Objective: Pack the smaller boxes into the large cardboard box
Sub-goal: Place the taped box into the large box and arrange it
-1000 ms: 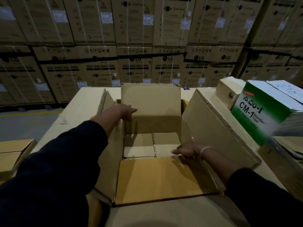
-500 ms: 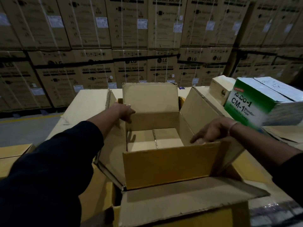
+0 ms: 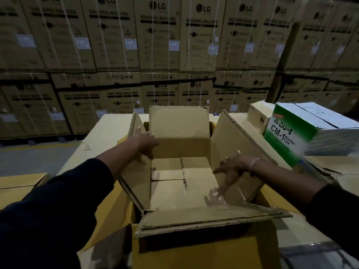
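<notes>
An open, empty brown cardboard box (image 3: 169, 183) sits low inside a larger yellowish cardboard box (image 3: 194, 253), whose flaps spread out to the left and front. All the brown box's flaps stand up or lean outward. My left hand (image 3: 144, 141) grips its far-left corner, fingers over the top of the left wall. My right hand (image 3: 231, 169), blurred by motion, reaches down inside along the right wall with fingers spread and straight, holding nothing.
A green-and-white "CM-1 Wonder Tape" carton (image 3: 287, 136) and a small beige box (image 3: 260, 113) stand at the right. Flattened cardboard (image 3: 17, 183) lies at the left. Both boxes rest on a pale tabletop (image 3: 108, 129). Stacked washing-machine cartons (image 3: 155, 45) wall the background.
The brown box has sunk into the larger yellowish box and its near flap has folded outward. My right hand moved from the right wall's rim down inside the box. My left hand kept its hold.
</notes>
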